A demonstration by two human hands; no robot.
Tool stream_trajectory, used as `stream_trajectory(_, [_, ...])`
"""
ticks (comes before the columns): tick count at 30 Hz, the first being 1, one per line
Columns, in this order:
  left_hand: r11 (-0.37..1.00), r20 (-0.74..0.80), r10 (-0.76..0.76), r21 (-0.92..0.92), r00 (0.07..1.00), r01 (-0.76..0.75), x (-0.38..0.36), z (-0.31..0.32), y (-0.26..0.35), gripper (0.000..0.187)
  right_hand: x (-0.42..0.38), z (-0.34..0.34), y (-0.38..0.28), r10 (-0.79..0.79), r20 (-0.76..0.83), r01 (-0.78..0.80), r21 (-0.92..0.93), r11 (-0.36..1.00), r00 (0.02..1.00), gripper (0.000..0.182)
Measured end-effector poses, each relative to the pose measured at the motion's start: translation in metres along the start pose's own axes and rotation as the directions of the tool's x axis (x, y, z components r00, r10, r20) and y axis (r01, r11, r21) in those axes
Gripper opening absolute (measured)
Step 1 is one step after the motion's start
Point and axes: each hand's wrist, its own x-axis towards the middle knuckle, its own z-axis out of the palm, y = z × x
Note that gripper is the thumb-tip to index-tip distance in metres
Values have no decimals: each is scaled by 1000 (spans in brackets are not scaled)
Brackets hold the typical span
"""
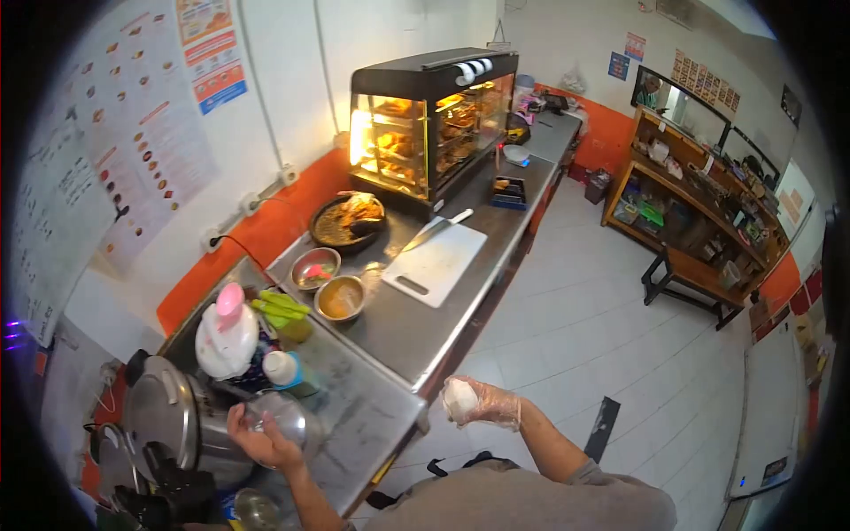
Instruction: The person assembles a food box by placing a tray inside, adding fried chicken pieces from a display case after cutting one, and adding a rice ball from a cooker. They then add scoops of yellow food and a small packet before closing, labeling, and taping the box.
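My right hand point(496, 405), in a clear plastic glove, is closed around a white rounded lump point(461, 400) whose kind does not show. It is held out past the counter's front edge, over the floor. My left hand point(264, 440) is bare, fingers apart and pointing up. It is at the near side of a clear rounded container point(292, 416) and overlaps it in this view. Just beyond are a white-capped bottle point(282, 368), a white container with a pink top point(227, 341) and a bottle with green spouts point(285, 314).
A large steel pot point(168, 411) stands left. Along the counter point(398, 350) are two metal bowls point(339, 298), a stone dish of food point(347, 221), a white cutting board point(440, 261) with a knife point(440, 228), and a lit food display case point(425, 124). A wooden bench point(695, 283) stands right.
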Motion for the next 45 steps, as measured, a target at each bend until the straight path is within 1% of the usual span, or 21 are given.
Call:
stream_trajectory(4, [982,64,-10,-187,998,22,-35,116,52,35,-38,-122,-20,61,-148,-27,219,975,987,72])
stream_trajectory(7, [978,126,-55,-192,991,78,-53,176,72,34,-36,-222,-39,93,-389,190,628,754,917,42])
stream_trajectory(8, [980,158,-70,-172,985,97,-55,194,73,35,-30,-257,-50,100,-388,185,631,753,916,42])
stream_trajectory(10, [981,176,-99,-149,979,126,-59,234,65,30,-7,-325,-76,29,-613,469,633,616,790,41])
stream_trajectory(12, [896,213,-274,-296,938,330,-65,287,41,22,24,-390,-114,15,-716,561,560,610,698,39])
stream_trajectory(16, [747,299,-479,-355,825,562,-78,424,42,11,94,-505,-230,-29,-706,524,497,692,707,37])
stream_trajectory(18, [758,318,-456,-351,831,550,-96,503,20,10,153,-577,-276,-356,-738,455,-75,887,573,56])
stream_trajectory(20, [700,460,-549,-205,699,684,-118,587,19,12,215,-646,-314,-771,-579,188,-753,630,263,72])
stream_trajectory(22, [575,577,-617,-134,535,807,-141,667,25,15,255,-692,-360,-787,-450,-143,-891,432,422,86])
stream_trajectory(24, [455,655,-661,-40,367,890,-173,738,22,18,285,-724,-371,-792,-363,-290,-925,244,491,81])
stream_trajectory(26, [401,724,-658,105,207,910,-205,802,25,22,307,-746,-381,-600,-484,-462,-863,205,637,65])
stream_trajectory(27, [301,747,-661,181,69,936,-214,829,37,26,325,-769,-380,-364,-604,-588,-792,168,709,70])
stream_trajectory(28, [199,762,-644,252,-67,947,-222,858,46,30,321,-767,-391,-236,-568,-572,-818,61,788,61])
stream_trajectory(31, [197,762,-618,388,-193,900,-267,932,39,42,317,-750,-416,-150,-604,-615,-787,-43,783,56])
stream_trajectory(34, [141,633,-754,419,-176,897,-314,1003,20,48,308,-760,-458,-178,-507,-529,-842,-105,843,53])
stream_trajectory(36, [350,555,-826,370,98,861,-370,1039,-23,70,317,-791,-480,-387,-474,-516,-857,-5,791,49])
stream_trajectory(38, [230,492,-870,347,32,909,-333,1065,31,74,330,-833,-510,-438,-462,-502,-864,26,771,42])
stream_trajectory(40, [397,209,-913,656,351,641,-361,1084,16,66,342,-871,-536,-148,-489,-498,-867,-23,859,38])
stream_trajectory(42, [442,210,-872,724,442,529,-378,1085,1,53,377,-931,-491,48,-445,-441,-894,-81,894,36])
stream_trajectory(43, [472,199,-846,709,494,523,-371,1084,18,50,348,-911,-522,149,-302,-260,-933,-250,941,35])
stream_trajectory(45, [554,190,-762,687,619,471,-358,1087,38,45,357,-928,-505,108,-304,-290,-948,-128,946,29])
